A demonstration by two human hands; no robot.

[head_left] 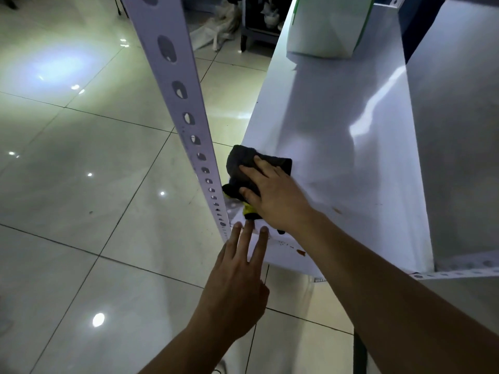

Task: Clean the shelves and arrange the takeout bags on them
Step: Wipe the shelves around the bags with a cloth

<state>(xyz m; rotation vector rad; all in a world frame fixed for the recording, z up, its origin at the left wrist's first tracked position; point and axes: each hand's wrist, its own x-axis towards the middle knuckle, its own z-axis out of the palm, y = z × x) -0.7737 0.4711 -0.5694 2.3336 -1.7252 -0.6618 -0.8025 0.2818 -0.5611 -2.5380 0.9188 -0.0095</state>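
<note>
1. A white metal shelf [337,147] is seen from above, running away from the viewer, with a perforated white upright post [186,103] standing at its near left corner.
2. A dark cloth [243,168] with a yellow patch showing at its lower edge is pressed flat on the near left part of the shelf, just beside the post.
3. The right hand [275,195] is laid palm-down on the cloth, its fingers spread apart and flat on the fabric rather than clenched around it.
4. The left hand [237,282] is held below the shelf's near edge, fingers extended and slightly apart, gripping nothing; three fingertips [263,230] are touching the front lip of the shelf near the corner.
5. Small reddish-brown stains are visible on the near edge of the shelf, to the right of the left hand's fingertips, and another on the surface further right.
6. A white takeout bag [324,25] with green edging is stood upright on the far end of the same shelf, well apart from the cloth.
7. A glossy tiled floor [81,184] is seen to the left of the shelving, with light reflections scattered on it.
</note>
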